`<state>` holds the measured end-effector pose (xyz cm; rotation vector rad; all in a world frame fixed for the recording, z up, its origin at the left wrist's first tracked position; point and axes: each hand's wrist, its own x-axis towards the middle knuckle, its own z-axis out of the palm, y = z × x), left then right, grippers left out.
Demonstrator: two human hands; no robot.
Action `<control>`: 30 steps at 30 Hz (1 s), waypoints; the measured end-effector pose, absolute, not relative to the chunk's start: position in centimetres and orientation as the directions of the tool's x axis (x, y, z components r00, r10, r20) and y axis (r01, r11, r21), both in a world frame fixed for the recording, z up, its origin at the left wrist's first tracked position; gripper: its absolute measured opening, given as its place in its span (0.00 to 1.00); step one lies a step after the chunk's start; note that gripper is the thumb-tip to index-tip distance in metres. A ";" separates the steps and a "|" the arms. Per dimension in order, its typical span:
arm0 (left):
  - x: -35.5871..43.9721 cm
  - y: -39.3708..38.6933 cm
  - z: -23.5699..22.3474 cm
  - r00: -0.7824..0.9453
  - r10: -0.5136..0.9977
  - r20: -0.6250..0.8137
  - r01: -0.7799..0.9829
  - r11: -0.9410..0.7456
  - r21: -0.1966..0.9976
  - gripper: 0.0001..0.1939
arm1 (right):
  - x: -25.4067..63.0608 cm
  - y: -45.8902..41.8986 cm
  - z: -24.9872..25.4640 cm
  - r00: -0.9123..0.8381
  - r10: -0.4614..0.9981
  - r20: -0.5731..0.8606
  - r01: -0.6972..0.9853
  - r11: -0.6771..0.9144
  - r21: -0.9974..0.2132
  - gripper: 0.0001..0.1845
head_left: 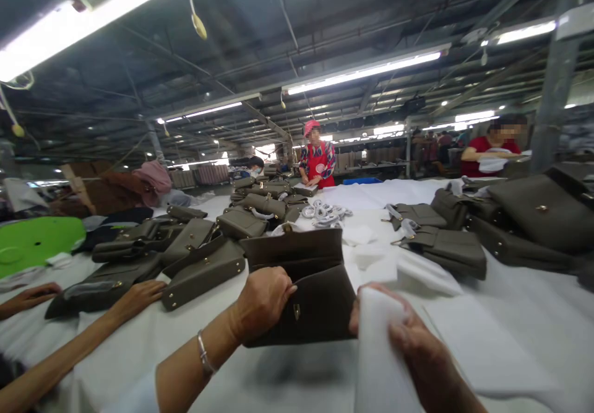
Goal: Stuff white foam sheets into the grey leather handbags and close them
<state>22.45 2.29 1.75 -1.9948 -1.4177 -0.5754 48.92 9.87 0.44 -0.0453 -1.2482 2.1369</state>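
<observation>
In the head view a dark olive handbag (320,304) is held up over the white-covered table, its flap raised and its mouth open. My left hand (264,301), with a silver bangle at the wrist, is closed on the bag's front upper edge. A small gold clasp shows on the front panel. My right hand (413,332), partly blurred, grips a folded sheet of white packing foam (380,345) beside the bag's right side. Its fingertips come close to the bag's edge; I cannot tell if they touch it.
Similar handbags lie in piles at left (204,277) and right (445,249). White wrapped straps (325,213) lie mid-table. Flat white sheets (482,339) rest at right. A co-worker's hands (139,295) reach in from the left. A person in a red apron (320,162) stands across the table.
</observation>
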 end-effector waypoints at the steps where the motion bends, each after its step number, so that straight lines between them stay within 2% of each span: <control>1: 23.5 1.5 1.4 0.447 0.591 0.672 0.894 -0.321 -0.313 0.05 | 49.9 10.1 1.3 -0.775 0.571 0.271 -0.496 -0.284 -0.821 0.31; 2: 24.4 0.9 1.0 0.534 0.530 0.659 0.842 -0.398 -0.363 0.03 | 50.7 10.4 1.8 -0.783 0.575 0.239 -0.438 -0.236 -0.867 0.33; 3: 25.2 0.3 0.4 0.579 0.513 0.634 0.808 -0.462 -0.364 0.03 | 51.4 10.7 2.0 -0.793 0.576 0.197 -0.363 -0.187 -0.913 0.34; 5: 26.3 -0.3 -1.0 0.573 0.535 0.620 0.797 -0.542 -0.268 0.04 | 52.3 11.4 1.7 -0.768 0.627 0.128 -0.250 -0.109 -0.962 0.34; 6: 26.6 -0.5 -1.7 0.531 0.564 0.632 0.809 -0.559 -0.181 0.04 | 52.6 11.8 1.4 -0.738 0.665 0.109 -0.227 -0.094 -0.969 0.33; 8: 27.2 -0.7 -2.6 0.384 0.673 0.632 0.834 -0.547 0.076 0.04 | 53.3 12.6 0.8 -0.683 0.726 0.079 -0.235 -0.116 -0.965 0.34; 10: 27.8 -0.9 -2.6 0.243 0.802 0.545 0.809 -0.478 0.342 0.09 | 54.1 13.5 0.5 -0.669 0.741 0.062 -0.265 -0.159 -0.951 0.37; 12: 28.6 -1.5 -1.9 0.116 0.893 0.436 0.809 -0.340 0.481 0.12 | 54.8 14.3 0.7 -0.680 0.730 0.070 -0.289 -0.179 -0.940 0.37; 14: 29.3 -2.3 -1.0 -0.057 0.931 0.361 0.868 -0.132 0.478 0.13 | 55.3 14.8 1.2 -0.692 0.716 0.092 -0.302 -0.172 -0.938 0.34; 16: 29.5 -3.1 -0.2 -0.237 0.930 0.282 0.910 0.111 0.400 0.15 | 55.6 14.9 1.7 -0.717 0.692 0.087 -0.262 -0.151 -0.953 0.31; 19: 28.9 -3.9 0.5 -0.361 0.912 0.197 0.908 0.295 0.297 0.17 | 55.9 15.0 2.3 -0.688 0.724 0.046 -0.117 -0.048 -0.992 0.31; 22: 28.3 -4.0 0.6 -0.356 0.917 0.177 0.919 0.310 0.243 0.17 | 56.0 15.8 2.3 -0.619 0.785 0.034 0.065 0.094 -0.993 0.33; 24: 28.3 -3.9 0.7 -0.326 0.923 0.205 0.932 0.278 0.233 0.19 | 56.0 16.9 1.3 -0.629 0.777 -0.033 0.245 0.158 -0.956 0.30; 27: 28.7 -3.6 0.9 -0.217 0.932 0.292 0.969 0.168 0.184 0.23 | 55.6 18.9 -1.9 -0.589 0.801 -0.108 0.579 0.324 -0.748 0.24; 29: 28.4 -3.4 0.9 -0.166 0.930 0.328 0.983 0.130 0.128 0.22 | 55.4 20.2 -4.2 -0.510 0.860 -0.033 0.707 0.397 -0.585 0.24; 30: 27.9 -3.3 0.7 -0.162 0.928 0.335 0.983 0.122 0.139 0.23 | 55.3 20.7 -5.1 -0.476 0.879 0.014 0.740 0.409 -0.534 0.25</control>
